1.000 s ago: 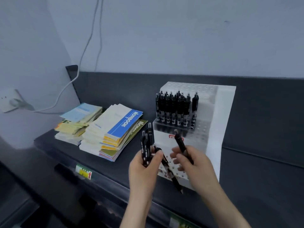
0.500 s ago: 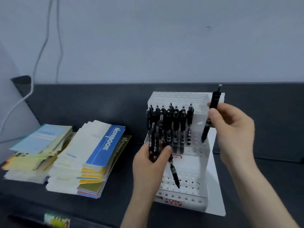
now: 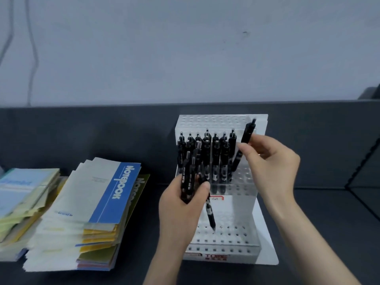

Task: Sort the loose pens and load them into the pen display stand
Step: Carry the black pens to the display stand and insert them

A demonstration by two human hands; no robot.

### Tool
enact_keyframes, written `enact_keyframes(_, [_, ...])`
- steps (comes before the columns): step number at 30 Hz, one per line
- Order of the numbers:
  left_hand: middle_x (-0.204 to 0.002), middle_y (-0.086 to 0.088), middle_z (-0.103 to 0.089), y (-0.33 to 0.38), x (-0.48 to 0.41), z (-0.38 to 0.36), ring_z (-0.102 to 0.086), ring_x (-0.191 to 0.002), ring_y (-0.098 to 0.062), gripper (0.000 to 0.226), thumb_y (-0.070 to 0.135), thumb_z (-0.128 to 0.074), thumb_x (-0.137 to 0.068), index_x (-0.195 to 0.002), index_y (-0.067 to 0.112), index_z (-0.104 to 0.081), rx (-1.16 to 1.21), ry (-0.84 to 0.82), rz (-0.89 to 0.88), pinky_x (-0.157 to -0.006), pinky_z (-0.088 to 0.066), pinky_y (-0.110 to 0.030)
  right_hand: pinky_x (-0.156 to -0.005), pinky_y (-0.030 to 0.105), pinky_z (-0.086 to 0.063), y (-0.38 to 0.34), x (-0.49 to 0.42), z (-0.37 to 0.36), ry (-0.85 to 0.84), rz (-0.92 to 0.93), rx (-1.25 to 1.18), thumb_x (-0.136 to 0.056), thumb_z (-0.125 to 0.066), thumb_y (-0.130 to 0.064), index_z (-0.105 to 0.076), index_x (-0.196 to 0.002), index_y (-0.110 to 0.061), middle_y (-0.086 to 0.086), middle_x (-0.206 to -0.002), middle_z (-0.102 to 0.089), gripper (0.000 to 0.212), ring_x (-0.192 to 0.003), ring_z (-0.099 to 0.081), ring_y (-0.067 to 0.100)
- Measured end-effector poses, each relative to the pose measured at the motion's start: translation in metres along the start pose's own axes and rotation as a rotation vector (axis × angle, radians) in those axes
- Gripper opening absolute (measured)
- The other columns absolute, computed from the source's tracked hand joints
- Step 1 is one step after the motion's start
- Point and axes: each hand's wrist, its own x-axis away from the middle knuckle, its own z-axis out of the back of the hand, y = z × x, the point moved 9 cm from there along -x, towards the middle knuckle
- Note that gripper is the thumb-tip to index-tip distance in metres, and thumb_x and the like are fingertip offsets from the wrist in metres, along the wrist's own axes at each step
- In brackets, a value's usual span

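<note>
The single pen [image 3: 248, 131] has dropped and swung leftward since half a second ago; its tip now reaches the right end of the loaded row [image 3: 215, 153], barrel tilted, though whether it has entered a hole I cannot tell. It looks light, stiff and smooth, so it may swivel in a loose hold; mid-barrel is the place to take it. The right hand [image 3: 271, 161] pinches it there over the display stand [image 3: 261, 124]; the left hand [image 3: 183, 208] grips a bundle of pens [image 3: 188, 179] upright before the stand.
</note>
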Motion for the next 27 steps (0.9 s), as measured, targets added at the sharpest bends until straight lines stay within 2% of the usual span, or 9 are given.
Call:
enact_keyframes(4, [-0.076, 0.0, -0.068, -0.001, -0.002, -0.007, -0.061, -0.068, -0.012, 0.004, 0.023, -0.07, -0.083, -0.08, 0.022, -0.069, 0.013, -0.034, -0.001, -0.061, -0.048, -0.018, -0.07, 0.014, -0.05, 0.003, 0.005, -0.006, -0.061, 0.005, 0.062, -0.075, -0.078, -0.017, -0.072, -0.085, -0.032, -0.021, -0.074, -0.067, 0.019, -0.07, -0.064, 0.0])
enact_keyframes(8, [-0.076, 0.006, -0.07, -0.004, -0.002, -0.008, -0.063, -0.071, -0.008, 0.002, 0.025, -0.07, -0.082, -0.08, 0.025, -0.069, 0.016, -0.035, -0.003, -0.062, -0.048, -0.015, -0.072, 0.02, -0.051, 0.015, 0.013, -0.019, -0.139, 0.001, 0.187, -0.075, -0.078, -0.017, -0.076, -0.089, -0.021, -0.019, -0.072, -0.066, 0.014, -0.069, -0.064, 0.0])
enact_keyframes(13, [-0.078, 0.01, -0.071, -0.009, -0.001, -0.004, -0.065, -0.074, -0.005, 0.005, 0.024, -0.07, -0.082, -0.08, 0.029, -0.07, 0.034, -0.02, 0.014, -0.064, -0.05, -0.014, -0.065, 0.012, -0.045, 0.02, 0.013, -0.021, -0.134, 0.002, 0.228, -0.075, -0.078, -0.019, -0.07, -0.081, -0.021, -0.017, -0.068, -0.064, 0.01, -0.066, -0.061, -0.002])
enact_keyframes(16, [-0.078, 0.009, -0.071, -0.011, -0.001, -0.003, -0.065, -0.075, -0.006, 0.006, 0.025, -0.07, -0.083, -0.08, 0.03, -0.07, 0.049, -0.017, 0.024, -0.067, -0.051, -0.019, -0.061, 0.007, -0.042, 0.027, 0.014, -0.022, -0.156, -0.044, 0.24, -0.076, -0.078, -0.02, -0.068, -0.077, -0.022, -0.015, -0.065, -0.063, 0.01, -0.062, -0.06, -0.002])
enact_keyframes(19, [-0.071, 0.009, -0.069, -0.012, 0.001, -0.006, -0.061, -0.065, -0.005, 0.009, 0.027, -0.069, -0.084, -0.078, 0.034, -0.069, 0.054, -0.028, 0.028, -0.063, -0.047, -0.02, -0.061, 0.006, -0.043, 0.032, 0.014, -0.02, -0.155, -0.084, 0.216, -0.075, -0.079, -0.021, -0.068, -0.076, -0.023, -0.016, -0.065, -0.064, 0.011, -0.063, -0.06, -0.004])
enact_keyframes(22, [-0.054, 0.012, -0.053, -0.016, 0.002, -0.009, -0.044, -0.048, -0.004, 0.016, 0.026, -0.067, -0.085, -0.07, 0.033, -0.063, 0.08, -0.058, 0.051, -0.054, -0.037, -0.023, -0.068, 0.014, -0.051, 0.029, 0.018, -0.017, -0.178, -0.091, 0.205, -0.077, -0.078, -0.018, -0.071, -0.085, -0.024, -0.017, -0.073, -0.067, 0.012, -0.068, -0.063, -0.003])
enact_keyframes(25, [-0.055, 0.012, -0.051, -0.018, 0.002, -0.011, -0.041, -0.049, -0.004, 0.013, 0.026, -0.066, -0.085, -0.073, 0.029, -0.063, 0.1, -0.084, 0.056, -0.054, -0.035, -0.025, -0.071, 0.014, -0.051, 0.014, 0.033, 0.001, -0.129, -0.055, 0.151, -0.079, -0.076, -0.016, -0.072, -0.087, -0.029, -0.018, -0.075, -0.069, 0.016, -0.073, -0.064, -0.002])
enact_keyframes(27, [-0.058, 0.014, -0.056, -0.016, 0.001, -0.014, -0.045, -0.051, 0.0, 0.012, 0.025, -0.067, -0.086, -0.077, 0.032, -0.066, 0.117, -0.09, 0.048, -0.055, -0.037, -0.022, -0.071, 0.012, -0.05, 0.008, 0.049, -0.004, -0.282, -0.072, 0.132, -0.078, -0.075, -0.018, -0.072, -0.085, -0.035, -0.023, -0.077, -0.069, 0.019, -0.074, -0.064, -0.003])
